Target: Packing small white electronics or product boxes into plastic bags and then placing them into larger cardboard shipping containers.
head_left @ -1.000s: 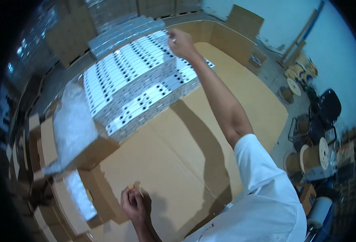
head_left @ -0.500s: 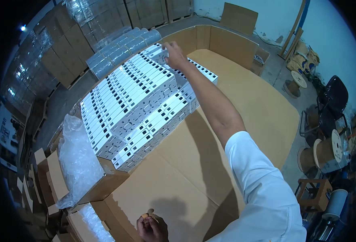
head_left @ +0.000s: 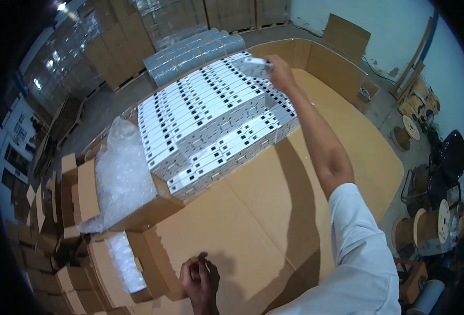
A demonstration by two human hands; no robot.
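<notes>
Right hand (head_left: 280, 72) grip pinches a white box (head_left: 255, 65) at the far edge of the stacked white boxes (head_left: 211, 123). Left hand (head_left: 199, 275) rests curled, holding nothing visible, on the cardboard sheet (head_left: 263, 210) at its near edge.

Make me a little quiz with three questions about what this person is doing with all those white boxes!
1. True or false: the right hand grips a white box at the far top of the stack of white boxes.
2. Where does the left hand rest?
A. on the brown cardboard sheet
B. inside the open carton with plastic wrap
C. on a wooden spool
3. Fill in: the stack of white boxes sits on a large sheet of brown ____.

Key: 1 true; 2 A; 3 cardboard.
</notes>
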